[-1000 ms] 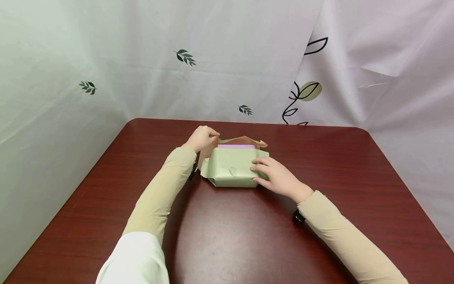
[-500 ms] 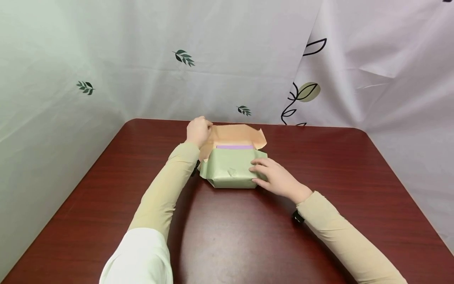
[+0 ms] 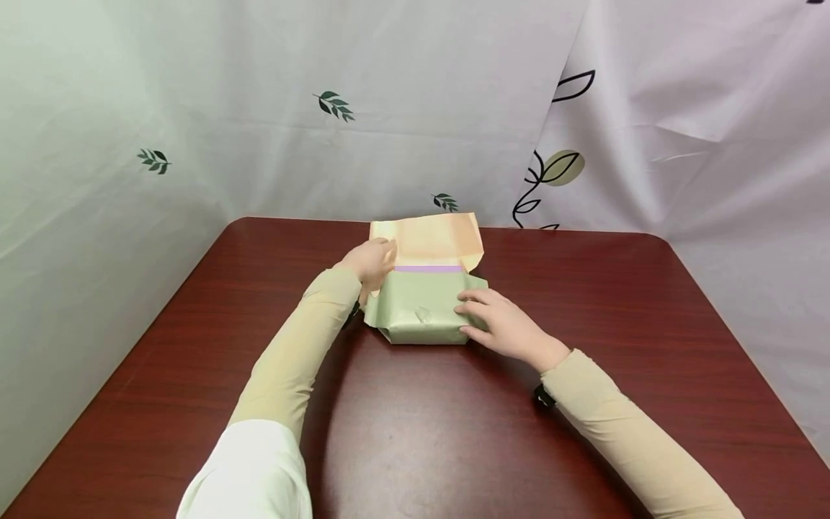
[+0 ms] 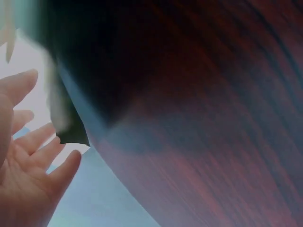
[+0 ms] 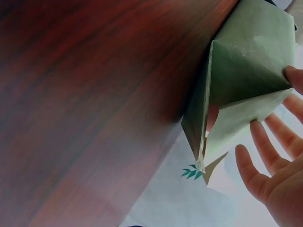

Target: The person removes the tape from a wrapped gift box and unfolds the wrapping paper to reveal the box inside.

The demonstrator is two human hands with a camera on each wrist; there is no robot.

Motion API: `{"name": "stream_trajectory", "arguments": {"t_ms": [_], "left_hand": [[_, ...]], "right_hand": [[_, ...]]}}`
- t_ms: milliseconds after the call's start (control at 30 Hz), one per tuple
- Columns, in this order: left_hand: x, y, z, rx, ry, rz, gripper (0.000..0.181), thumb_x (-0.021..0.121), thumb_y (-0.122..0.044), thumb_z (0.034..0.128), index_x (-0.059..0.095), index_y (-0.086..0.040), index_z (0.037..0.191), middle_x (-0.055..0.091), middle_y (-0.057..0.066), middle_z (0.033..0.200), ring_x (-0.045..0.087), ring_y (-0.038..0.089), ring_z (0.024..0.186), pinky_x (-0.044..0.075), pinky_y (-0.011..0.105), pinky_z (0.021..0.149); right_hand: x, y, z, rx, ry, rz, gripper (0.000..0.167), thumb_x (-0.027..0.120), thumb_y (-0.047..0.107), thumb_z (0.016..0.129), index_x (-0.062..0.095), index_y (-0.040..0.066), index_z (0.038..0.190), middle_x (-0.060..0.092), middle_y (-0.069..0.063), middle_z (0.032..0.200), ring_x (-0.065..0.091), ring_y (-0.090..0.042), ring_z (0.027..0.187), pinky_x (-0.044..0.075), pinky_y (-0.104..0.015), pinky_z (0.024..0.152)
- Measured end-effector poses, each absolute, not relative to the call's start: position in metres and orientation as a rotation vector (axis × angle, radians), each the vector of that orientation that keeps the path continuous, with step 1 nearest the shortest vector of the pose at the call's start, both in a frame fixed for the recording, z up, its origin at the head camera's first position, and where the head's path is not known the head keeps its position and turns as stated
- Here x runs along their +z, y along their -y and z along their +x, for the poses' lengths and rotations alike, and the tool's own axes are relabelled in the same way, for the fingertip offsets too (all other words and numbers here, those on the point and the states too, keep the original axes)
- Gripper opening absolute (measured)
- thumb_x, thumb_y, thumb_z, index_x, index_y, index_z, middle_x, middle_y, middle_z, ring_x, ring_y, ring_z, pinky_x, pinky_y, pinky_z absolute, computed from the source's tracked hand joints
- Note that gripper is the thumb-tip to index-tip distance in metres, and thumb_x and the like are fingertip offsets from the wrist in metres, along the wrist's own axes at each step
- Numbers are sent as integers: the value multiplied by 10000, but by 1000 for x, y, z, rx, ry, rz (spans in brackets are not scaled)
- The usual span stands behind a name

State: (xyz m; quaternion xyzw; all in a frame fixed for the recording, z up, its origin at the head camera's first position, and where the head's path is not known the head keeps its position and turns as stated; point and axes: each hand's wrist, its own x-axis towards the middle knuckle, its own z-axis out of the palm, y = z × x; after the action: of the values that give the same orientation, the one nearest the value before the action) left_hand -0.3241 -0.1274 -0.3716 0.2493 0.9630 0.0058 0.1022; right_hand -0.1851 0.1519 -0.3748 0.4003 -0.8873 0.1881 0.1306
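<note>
A package in green wrapping paper (image 3: 418, 299) sits toward the back of the table. Its back flap (image 3: 434, 238) is folded away, showing a pale orange inner side. Between flap and package runs a lilac edge (image 3: 428, 269) of something inside. My left hand (image 3: 372, 261) is at the flap's left side; in the left wrist view its fingers (image 4: 68, 172) are spread, with nothing gripped. My right hand (image 3: 509, 326) rests on the package's right end. In the right wrist view, thumb and fairly straight fingers touch the green paper (image 5: 246, 52) near its folded end.
The dark red wooden table (image 3: 415, 432) has rounded far corners. Behind it and at both sides hangs a white curtain (image 3: 389, 144) with leaf prints. Black bands are at both wrists, partly hidden by the sleeves (image 3: 622, 425).
The back flap has gone from standing up to leaning back toward the curtain. My left hand let go of its edge and came down and nearer. The right hand stayed put.
</note>
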Motion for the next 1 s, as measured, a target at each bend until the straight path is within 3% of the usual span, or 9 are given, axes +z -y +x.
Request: {"name": "stream_trajectory", "arguments": {"t_ms": [133,233,367,567,767,1000], "left_hand": [[-376,128,-321,109,-2812,703,393,417,-168,997,436,-34,1366,398,194,1444,358,330,1352,351,417,1076],[-376,127,-320,128,-2804,703,210,421,-64,958,541,-45,1129,527,184,1250,506,311,1138,450,392,885],[-374,124,-316,59,-2792,668,211,450,9,917,553,-50,1092,533,170,1177,520,303,1031,435,385,776],[-372,122,-313,-1,-2764,607,362,449,-27,945,507,-72,1299,417,185,1410,430,372,1276,431,450,953],[-372,125,-314,34,-2769,636,320,433,-99,979,519,-78,1286,451,178,1382,437,366,1266,438,439,939],[-366,131,-316,325,-2886,743,391,327,-193,1031,537,-23,1314,510,188,1353,452,329,1278,354,424,1072]], "right_hand": [[-374,-152,-185,545,2587,1166,239,717,187,837,683,68,1042,603,-115,1168,572,-286,1069,451,-428,937],[-374,-152,-186,545,2593,1167,233,715,186,840,683,72,1040,604,-111,1168,574,-280,1068,453,-422,937],[-374,-153,-186,541,2598,1167,230,717,183,837,684,73,1037,604,-110,1166,576,-276,1065,455,-416,936],[-374,-152,-187,528,2609,1167,237,711,184,841,679,72,1047,600,-108,1173,574,-279,1070,453,-421,937],[-373,-151,-187,523,2626,1171,248,707,199,847,676,73,1058,597,-105,1181,569,-278,1076,448,-419,944],[-370,-153,-188,535,2634,1189,258,705,218,851,677,77,1064,599,-102,1172,565,-272,1081,444,-426,948]]}}
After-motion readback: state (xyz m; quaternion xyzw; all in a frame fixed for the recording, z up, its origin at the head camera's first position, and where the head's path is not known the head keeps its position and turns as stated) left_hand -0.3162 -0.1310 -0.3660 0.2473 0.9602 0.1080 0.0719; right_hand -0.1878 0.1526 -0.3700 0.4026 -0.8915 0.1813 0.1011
